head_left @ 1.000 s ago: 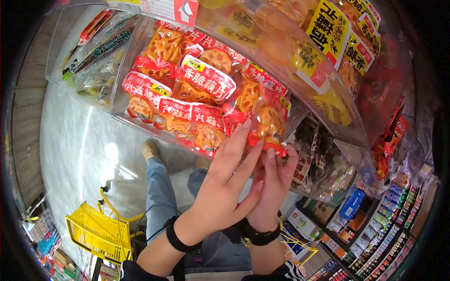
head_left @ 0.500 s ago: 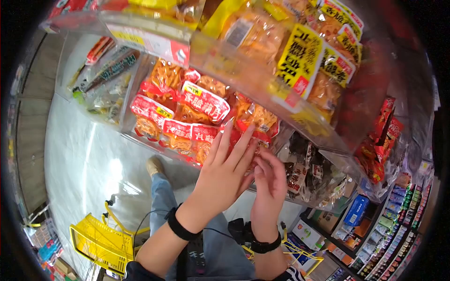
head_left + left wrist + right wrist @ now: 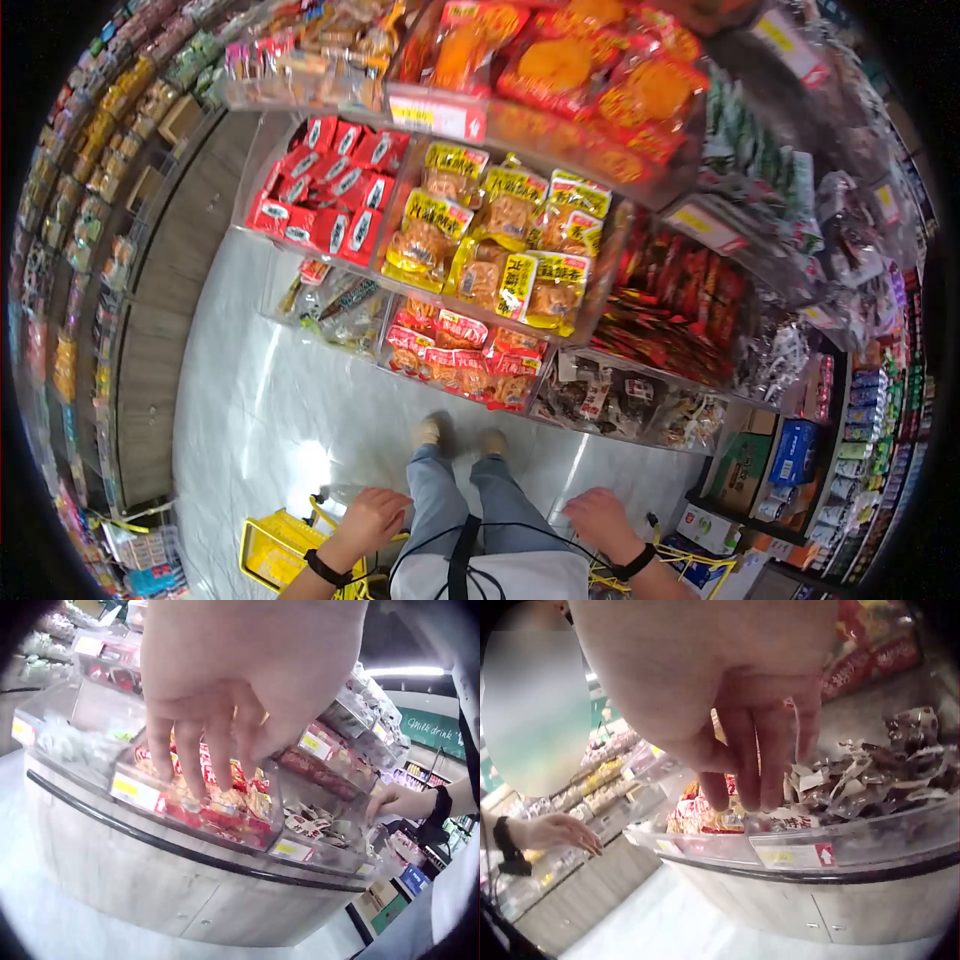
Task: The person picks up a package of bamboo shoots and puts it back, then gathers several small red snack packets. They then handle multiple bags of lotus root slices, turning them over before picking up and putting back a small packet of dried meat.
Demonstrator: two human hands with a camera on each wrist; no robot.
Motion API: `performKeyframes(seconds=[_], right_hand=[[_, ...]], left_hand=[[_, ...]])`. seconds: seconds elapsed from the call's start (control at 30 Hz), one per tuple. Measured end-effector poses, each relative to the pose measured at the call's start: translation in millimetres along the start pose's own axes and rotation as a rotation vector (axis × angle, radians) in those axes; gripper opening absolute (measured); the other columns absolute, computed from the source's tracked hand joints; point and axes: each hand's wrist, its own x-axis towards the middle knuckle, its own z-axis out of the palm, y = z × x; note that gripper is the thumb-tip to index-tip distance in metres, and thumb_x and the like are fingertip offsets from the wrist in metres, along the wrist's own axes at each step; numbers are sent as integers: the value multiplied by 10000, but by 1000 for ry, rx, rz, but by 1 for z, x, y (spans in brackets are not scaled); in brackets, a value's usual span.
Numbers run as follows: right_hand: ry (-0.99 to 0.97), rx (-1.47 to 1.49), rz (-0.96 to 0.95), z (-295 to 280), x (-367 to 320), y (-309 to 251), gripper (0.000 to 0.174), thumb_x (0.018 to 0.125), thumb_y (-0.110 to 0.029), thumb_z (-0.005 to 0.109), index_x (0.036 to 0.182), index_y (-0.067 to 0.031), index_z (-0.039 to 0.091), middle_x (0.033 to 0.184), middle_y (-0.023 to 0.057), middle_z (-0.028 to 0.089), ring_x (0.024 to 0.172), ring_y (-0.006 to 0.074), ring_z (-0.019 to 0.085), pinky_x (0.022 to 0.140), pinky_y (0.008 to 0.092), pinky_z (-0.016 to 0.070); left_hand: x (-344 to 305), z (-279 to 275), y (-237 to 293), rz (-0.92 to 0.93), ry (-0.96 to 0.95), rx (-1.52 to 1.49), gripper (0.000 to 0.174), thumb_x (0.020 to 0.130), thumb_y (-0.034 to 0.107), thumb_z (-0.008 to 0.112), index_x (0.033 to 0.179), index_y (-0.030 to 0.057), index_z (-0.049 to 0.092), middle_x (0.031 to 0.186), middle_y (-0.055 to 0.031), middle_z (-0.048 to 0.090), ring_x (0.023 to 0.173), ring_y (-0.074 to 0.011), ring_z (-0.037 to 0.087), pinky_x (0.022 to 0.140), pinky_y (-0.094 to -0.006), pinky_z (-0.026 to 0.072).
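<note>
1. Our left hand (image 3: pixel 372 520) hangs low, fingers loose and empty, just beside the yellow basket (image 3: pixel 268 552).
2. Our right hand (image 3: pixel 603 520) hangs the same way: relaxed, holding nothing.
3. The red snack packets (image 3: pixel 462 362) lie straight ahead, higher than both hands and about midway between them.
4. The only readable writing is "Milk drink" on a green sign (image 3: pixel 429 724); the packet print is too small to read.

White cloth top (image 3: pixel 505 580) crossed by thin black cables (image 3: pixel 520 527). Above it are blue denim jeans (image 3: pixel 440 495) and beige shoes (image 3: pixel 430 432). Beside it, black wristbands (image 3: pixel 322 568) sit behind the left hand (image 3: pixel 372 520) and right hand (image 3: pixel 600 518).
</note>
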Motion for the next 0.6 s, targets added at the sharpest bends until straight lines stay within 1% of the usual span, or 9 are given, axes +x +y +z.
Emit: performKeyframes(seconds=[0.03,0.13,0.17,0.27,0.33,0.4,0.43,0.53,0.6], right_hand=[[-149,-5,-76,-11,-3,-17,130,680,-82,545,792,-87,611,840,39,613,823,216,581,760,337,458],[-118,122,-272,-33,-8,-69,171,690,-95,551,856,-84,594,845,41,604,815,212,583,735,323,462],[-116,112,-270,-38,-11,-86,180,697,-98,548,873,-82,587,850,43,602,816,212,584,729,323,462],[-89,68,-231,-52,-15,-125,194,719,-107,540,908,-77,572,859,48,595,811,213,583,712,323,463],[-40,46,-153,-61,-8,-144,185,733,-113,534,911,-75,568,857,49,588,797,216,579,700,325,463],[96,40,-111,-55,-3,-160,175,738,-109,527,906,-77,562,840,48,574,782,217,571,689,332,460],[163,33,-90,-53,-1,-167,170,740,-108,523,904,-77,559,831,48,567,775,218,566,683,335,459],[156,46,-49,-52,6,-186,168,735,-103,525,900,-84,551,805,42,551,764,220,560,672,344,455],[178,10,-37,-49,10,-194,155,730,-93,526,884,-93,540,785,40,536,752,213,552,665,332,445]], left_hand=[[-4,-9,6,103,-54,1,196,734,141,621,921,80,619,831,-80,620,831,-273,590,747,-383,455],[-15,-29,36,260,-295,-43,138,739,166,632,850,86,618,752,-74,601,761,-270,585,694,-385,460],[-20,-40,47,313,-371,-70,122,774,200,625,793,80,621,714,-76,597,716,-273,581,646,-380,460],[-35,-80,72,350,-611,-52,153,800,243,612,771,93,621,714,-76,593,677,-276,574,607,-381,457],[-47,-105,75,242,-767,-47,221,821,305,568,776,90,593,701,-88,590,733,-279,589,595,-402,463],[-61,-120,63,141,-907,3,250,830,331,551,798,86,592,718,-96,595,759,-281,594,597,-401,462],[-65,-127,61,123,-956,-32,278,846,343,514,844,74,583,757,-110,607,791,-293,594,610,-396,462],[-69,-141,45,29,-1182,-126,401,857,450,475,923,68,578,805,-125,611,752,-314,586,641,-363,452],[-66,-149,44,25,-1156,-50,427,857,465,474,920,50,556,792,-140,593,729,-297,564,648,-364,436]])
